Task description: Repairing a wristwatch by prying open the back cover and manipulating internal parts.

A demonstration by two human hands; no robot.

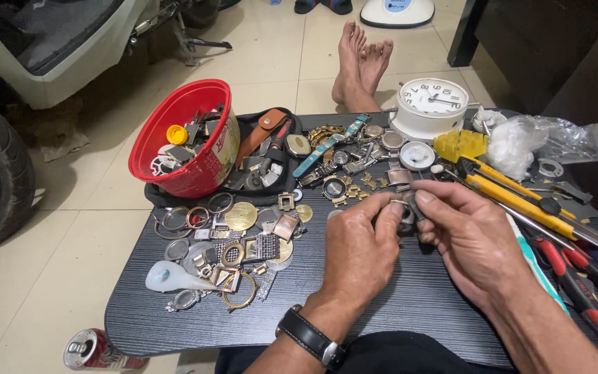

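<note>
- Nearest me is my dark lap at the bottom edge, and just above it my left wrist with its black-strapped wristwatch (311, 337).
- Far left on the tiled floor lies a red drink can (95, 351) on its side, just beside the low black table (410, 305).
- On the table's left part sits a scatter of watch cases, rings and metal bits (230, 249), with a small white squeeze bottle (171, 277) lying among them.
- Behind that, a red plastic tub (188, 142) leans tilted, holding small parts.
- My left hand (361, 249) is closed, fingertips pinching a small metal watch part (404, 208) over the middle of the table.
- My right hand (468, 232) meets it, thumb and forefinger gripping the same part from the other side; I cannot tell its exact shape.
- Behind my hands lie loose watches and a teal strap (323, 149), then a white alarm clock (429, 104).
- To the right lie a yellow utility knife (520, 201), and red-handled pliers (583, 291) at the table's edge.
- Beyond the table, my bare feet (360, 66) rest on the tiles.
</note>
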